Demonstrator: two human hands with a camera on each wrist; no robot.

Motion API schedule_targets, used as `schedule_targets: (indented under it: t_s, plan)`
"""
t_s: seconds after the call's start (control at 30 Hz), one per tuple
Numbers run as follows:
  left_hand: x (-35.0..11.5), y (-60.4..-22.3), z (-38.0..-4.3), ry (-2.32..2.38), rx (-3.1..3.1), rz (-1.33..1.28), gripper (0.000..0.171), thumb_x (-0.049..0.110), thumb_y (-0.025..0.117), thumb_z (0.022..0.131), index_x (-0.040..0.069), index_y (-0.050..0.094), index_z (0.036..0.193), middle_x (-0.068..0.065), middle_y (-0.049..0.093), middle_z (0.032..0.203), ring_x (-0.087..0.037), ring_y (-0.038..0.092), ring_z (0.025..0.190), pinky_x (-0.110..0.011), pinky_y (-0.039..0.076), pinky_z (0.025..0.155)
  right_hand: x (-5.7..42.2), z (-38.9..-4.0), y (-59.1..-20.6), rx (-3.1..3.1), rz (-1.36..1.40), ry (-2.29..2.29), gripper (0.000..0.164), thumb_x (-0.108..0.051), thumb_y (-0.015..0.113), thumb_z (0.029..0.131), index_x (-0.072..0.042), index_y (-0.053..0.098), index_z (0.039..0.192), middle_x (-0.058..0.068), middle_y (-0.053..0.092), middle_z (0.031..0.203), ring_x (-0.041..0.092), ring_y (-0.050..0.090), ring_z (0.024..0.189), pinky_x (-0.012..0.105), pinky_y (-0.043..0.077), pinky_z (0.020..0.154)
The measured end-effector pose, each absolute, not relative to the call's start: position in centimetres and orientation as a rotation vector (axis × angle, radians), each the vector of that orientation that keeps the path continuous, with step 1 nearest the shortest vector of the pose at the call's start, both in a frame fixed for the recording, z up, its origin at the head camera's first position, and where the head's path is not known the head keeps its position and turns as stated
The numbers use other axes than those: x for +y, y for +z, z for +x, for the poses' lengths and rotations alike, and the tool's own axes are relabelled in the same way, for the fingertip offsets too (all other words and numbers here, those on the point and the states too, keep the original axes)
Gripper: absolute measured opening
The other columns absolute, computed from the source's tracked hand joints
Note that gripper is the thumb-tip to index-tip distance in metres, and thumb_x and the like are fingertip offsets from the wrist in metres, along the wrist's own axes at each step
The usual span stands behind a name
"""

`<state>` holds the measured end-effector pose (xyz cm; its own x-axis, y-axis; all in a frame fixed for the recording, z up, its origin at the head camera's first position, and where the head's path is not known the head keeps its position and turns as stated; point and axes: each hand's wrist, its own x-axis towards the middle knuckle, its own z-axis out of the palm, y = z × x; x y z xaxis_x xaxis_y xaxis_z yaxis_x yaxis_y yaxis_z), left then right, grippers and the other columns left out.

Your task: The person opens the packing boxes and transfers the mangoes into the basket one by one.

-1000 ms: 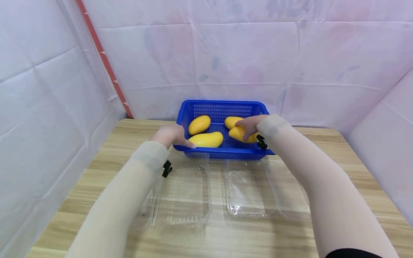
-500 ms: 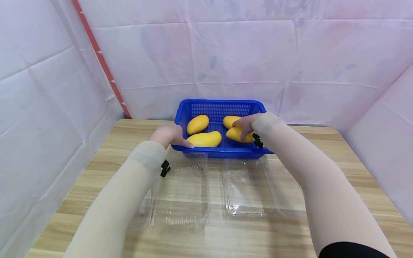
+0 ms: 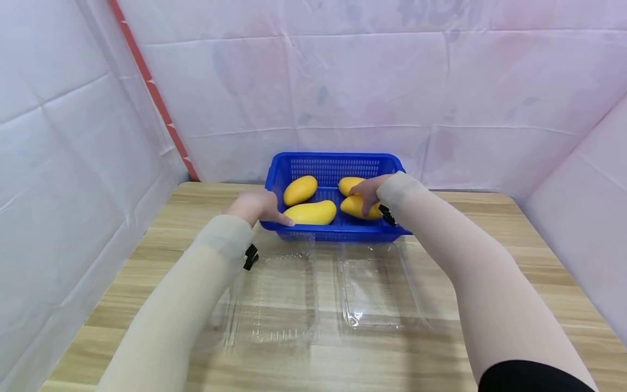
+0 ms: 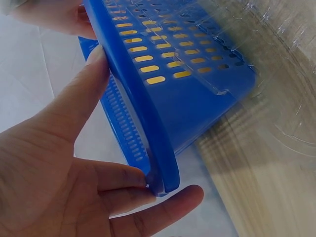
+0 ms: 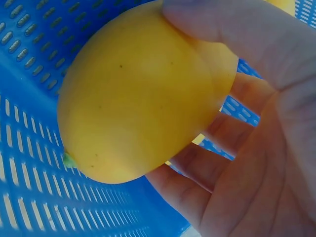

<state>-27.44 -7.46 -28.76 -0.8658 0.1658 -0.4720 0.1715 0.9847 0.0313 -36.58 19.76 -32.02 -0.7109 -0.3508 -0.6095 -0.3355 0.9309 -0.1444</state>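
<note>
A blue perforated basket (image 3: 338,230) at the back of the table holds several yellow mangoes. My left hand (image 3: 258,208) grips its front left corner. In the left wrist view, that thumb presses the blue rim (image 4: 140,98) while fingertips touch its corner. Inside the basket, my right hand (image 3: 370,190) holds the front right mango (image 5: 133,98), thumb on one side and fingers curled along the other. Another mango (image 3: 349,184) lies just behind it, partly covered by the hand. On the left side are a long mango (image 3: 313,213) and a smaller mango (image 3: 300,190).
Two clear plastic containers stand in front of the basket, a left container (image 3: 284,296) and a right container (image 3: 372,294), on the wooden table (image 3: 343,365). A white sheet (image 3: 362,87) hangs close behind the basket.
My right hand has shifted slightly left within the basket, and the mango under it has moved slightly left too. The left hand stays at the basket's corner.
</note>
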Motion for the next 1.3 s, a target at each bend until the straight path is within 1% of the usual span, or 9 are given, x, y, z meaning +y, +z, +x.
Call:
schedule_targets:
  t_s: [0.17,0.3,0.4,0.6,0.83,1.03,1.2,1.3]
  plan:
    - [-7.2,-28.7,-27.4,-0.028,2.633,0.249,0.080,0.067,0.056,0.079,0.002,0.057,0.125,-0.018,0.048,0.135,-0.030,0.054,0.110,-0.046,0.045,0.089,19.9,-36.7,-32.6,2.405,-0.501,0.005,0.078,-0.016,0.071,0.082,-0.010,0.029,0.147,0.018,0.022,0.150,0.037,0.018,0.136,0.051,0.027,0.105]
    - [-7.2,-28.6,-27.4,-0.038,2.635,0.249,0.081,0.067,0.055,0.079,0.002,0.055,0.127,-0.018,0.046,0.137,-0.031,0.052,0.112,-0.045,0.045,0.089,20.1,-37.0,-33.1,2.415,-0.492,0.022,0.077,-0.015,0.068,0.083,-0.010,0.026,0.148,0.017,0.023,0.150,0.037,0.018,0.136,0.052,0.026,0.105]
    - [-7.1,-28.7,-27.5,-0.043,2.634,0.252,0.081,0.067,0.055,0.079,0.002,0.055,0.128,-0.019,0.044,0.138,-0.031,0.051,0.115,-0.046,0.044,0.091,20.2,-37.1,-33.3,2.414,-0.477,0.005,0.078,-0.014,0.069,0.083,-0.010,0.026,0.148,0.018,0.023,0.150,0.037,0.020,0.135,0.052,0.027,0.104]
    - [-7.2,-28.8,-27.6,-0.040,2.636,0.250,0.080,0.068,0.055,0.079,0.003,0.057,0.126,-0.019,0.045,0.137,-0.031,0.051,0.114,-0.046,0.044,0.090,20.0,-36.8,-33.2,2.419,-0.512,0.034,0.076,-0.017,0.069,0.083,-0.011,0.027,0.147,0.017,0.027,0.148,0.036,0.025,0.133,0.053,0.026,0.104]
    - [-7.1,-28.9,-27.7,-0.045,2.635,0.254,0.081,0.068,0.055,0.079,0.003,0.056,0.126,-0.018,0.047,0.136,-0.031,0.052,0.113,-0.046,0.044,0.091,19.8,-36.8,-33.5,2.409,-0.511,0.035,0.077,-0.017,0.070,0.083,-0.010,0.027,0.147,0.016,0.026,0.149,0.036,0.024,0.134,0.053,0.026,0.104]
    - [-7.3,-29.0,-27.7,-0.039,2.635,0.253,0.080,0.067,0.055,0.079,0.002,0.056,0.126,-0.019,0.045,0.137,-0.032,0.051,0.115,-0.047,0.043,0.092,19.8,-37.2,-33.9,2.413,-0.538,0.060,0.077,-0.019,0.071,0.083,-0.011,0.029,0.147,0.017,0.029,0.148,0.035,0.026,0.132,0.053,0.027,0.103]
    - [-7.4,-29.1,-27.8,-0.041,2.644,0.256,0.079,0.067,0.055,0.079,0.001,0.059,0.122,-0.019,0.048,0.135,-0.031,0.053,0.111,-0.046,0.044,0.090,19.8,-37.4,-34.0,2.415,-0.529,0.060,0.078,-0.017,0.072,0.082,-0.011,0.029,0.147,0.017,0.028,0.147,0.036,0.026,0.132,0.052,0.029,0.102]
    - [-7.5,-29.1,-27.8,-0.033,2.645,0.253,0.080,0.067,0.056,0.079,0.001,0.058,0.123,-0.020,0.047,0.135,-0.031,0.054,0.110,-0.046,0.045,0.089,19.8,-37.6,-34.0,2.428,-0.517,0.057,0.079,-0.016,0.074,0.081,-0.011,0.030,0.147,0.017,0.029,0.147,0.036,0.026,0.132,0.052,0.028,0.103]
